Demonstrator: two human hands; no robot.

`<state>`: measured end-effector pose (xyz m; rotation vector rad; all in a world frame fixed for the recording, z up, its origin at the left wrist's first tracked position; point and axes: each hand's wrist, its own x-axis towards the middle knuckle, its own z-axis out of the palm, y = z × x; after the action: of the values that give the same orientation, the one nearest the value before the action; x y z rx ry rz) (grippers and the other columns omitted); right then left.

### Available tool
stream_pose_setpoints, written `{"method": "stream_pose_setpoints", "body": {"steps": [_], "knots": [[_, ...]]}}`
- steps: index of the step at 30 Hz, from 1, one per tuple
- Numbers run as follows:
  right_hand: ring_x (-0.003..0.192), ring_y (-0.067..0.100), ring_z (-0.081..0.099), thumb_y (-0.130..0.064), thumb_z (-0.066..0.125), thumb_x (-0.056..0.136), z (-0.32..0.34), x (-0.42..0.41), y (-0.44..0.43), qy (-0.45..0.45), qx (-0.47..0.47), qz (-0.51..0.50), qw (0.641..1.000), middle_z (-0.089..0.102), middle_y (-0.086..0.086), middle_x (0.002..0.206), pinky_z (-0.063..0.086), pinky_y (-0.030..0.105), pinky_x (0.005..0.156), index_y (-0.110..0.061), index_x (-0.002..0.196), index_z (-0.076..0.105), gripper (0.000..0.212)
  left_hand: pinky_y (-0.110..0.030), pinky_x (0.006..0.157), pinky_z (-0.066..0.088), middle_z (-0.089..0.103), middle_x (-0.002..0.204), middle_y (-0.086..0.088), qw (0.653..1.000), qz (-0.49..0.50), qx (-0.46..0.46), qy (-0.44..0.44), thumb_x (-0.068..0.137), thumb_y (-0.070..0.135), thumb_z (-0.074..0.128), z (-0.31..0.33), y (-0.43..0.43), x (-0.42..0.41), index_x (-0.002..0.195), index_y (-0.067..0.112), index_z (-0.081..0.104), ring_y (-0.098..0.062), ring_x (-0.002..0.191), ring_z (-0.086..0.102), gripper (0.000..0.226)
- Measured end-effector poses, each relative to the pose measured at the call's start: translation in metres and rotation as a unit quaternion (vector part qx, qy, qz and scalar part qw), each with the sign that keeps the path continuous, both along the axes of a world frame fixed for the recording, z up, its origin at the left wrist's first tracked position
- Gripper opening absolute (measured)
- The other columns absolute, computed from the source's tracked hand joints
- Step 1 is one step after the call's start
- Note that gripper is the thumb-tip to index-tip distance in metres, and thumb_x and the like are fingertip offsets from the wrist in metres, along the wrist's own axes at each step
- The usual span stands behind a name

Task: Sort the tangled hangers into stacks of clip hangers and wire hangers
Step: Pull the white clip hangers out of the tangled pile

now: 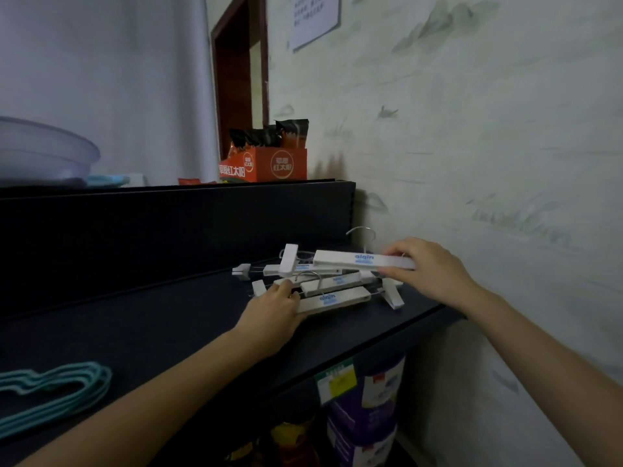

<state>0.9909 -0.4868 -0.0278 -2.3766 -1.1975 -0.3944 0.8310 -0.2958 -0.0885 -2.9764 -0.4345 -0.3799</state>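
— Fingers (pixel 399 248) of the right hand (pixel 433 266): what have they got?
— They pinch the right end of the top clip hanger (pixel 362 259), thumb underneath, closed firmly on its bar. Its long axis runs leftward from them, over the clip hanger pile (pixel 332 299).
— And the left hand (pixel 271 315)?
— Curled round the left end of the pile's lowest bar, seemingly steadying it. The right hand is nearer the raised hanger. The teal wire hangers (pixel 57 392) lie well apart, left of both hands on the shelf (pixel 151 325).
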Motion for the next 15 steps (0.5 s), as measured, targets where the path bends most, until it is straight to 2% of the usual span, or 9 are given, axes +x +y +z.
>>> {"method": "stream_pose_setpoints", "body": {"steps": [4,8,11,13,15], "knots": [[0.095,0.016,0.057,-0.039,0.063,0.083,-0.011,0.025,0.029,-0.006,-0.009,0.071,0.997,0.059,-0.007,0.102,0.038,0.029,0.072,-0.028,0.109,0.063,0.028,-0.037,0.084,0.046,0.038,0.136,-0.009,0.999,0.038,0.011,-0.023,0.097,0.039,0.035,-0.004,0.001,0.020,0.132,0.009,0.041,-0.024,0.119,0.044,0.046],[0.096,0.015,0.056,-0.040,0.062,0.084,-0.019,0.032,0.058,-0.008,-0.021,0.125,0.992,0.061,-0.004,0.106,0.044,0.034,0.082,-0.026,0.111,0.062,0.030,-0.031,0.087,0.041,0.046,0.127,-0.005,0.997,0.030,0.051,-0.057,0.097,0.038,0.036,-0.004,0.001,0.016,0.128,0.011,0.046,-0.021,0.114,0.045,0.043],[0.099,0.015,0.055,-0.042,0.059,0.085,-0.024,0.030,0.074,-0.024,-0.040,0.146,0.988,0.061,-0.005,0.109,0.043,0.035,0.086,-0.027,0.113,0.060,0.032,-0.029,0.076,0.043,0.058,0.107,-0.003,0.992,0.010,0.058,-0.108,0.094,0.037,0.040,0.000,0.004,-0.004,0.105,0.013,0.063,-0.018,0.098,0.054,0.035],[0.101,0.016,0.054,-0.046,0.057,0.085,-0.029,0.028,0.082,-0.040,-0.066,0.150,0.986,0.062,-0.005,0.111,0.043,0.036,0.086,-0.030,0.113,0.060,0.033,-0.027,0.066,0.045,0.062,0.090,0.003,0.990,0.018,0.078,-0.118,0.089,0.040,0.037,0.004,0.008,-0.020,0.089,0.018,0.067,-0.014,0.082,0.058,0.037],[0.105,0.018,0.054,-0.051,0.055,0.085,-0.031,0.025,0.087,-0.047,-0.107,0.149,0.982,0.062,-0.004,0.114,0.044,0.038,0.088,-0.034,0.117,0.060,0.037,-0.025,0.060,0.045,0.062,0.082,0.006,0.988,0.043,0.086,-0.120,0.087,0.040,0.040,0.008,0.014,-0.037,0.083,0.021,0.067,-0.012,0.074,0.057,0.033]]}}
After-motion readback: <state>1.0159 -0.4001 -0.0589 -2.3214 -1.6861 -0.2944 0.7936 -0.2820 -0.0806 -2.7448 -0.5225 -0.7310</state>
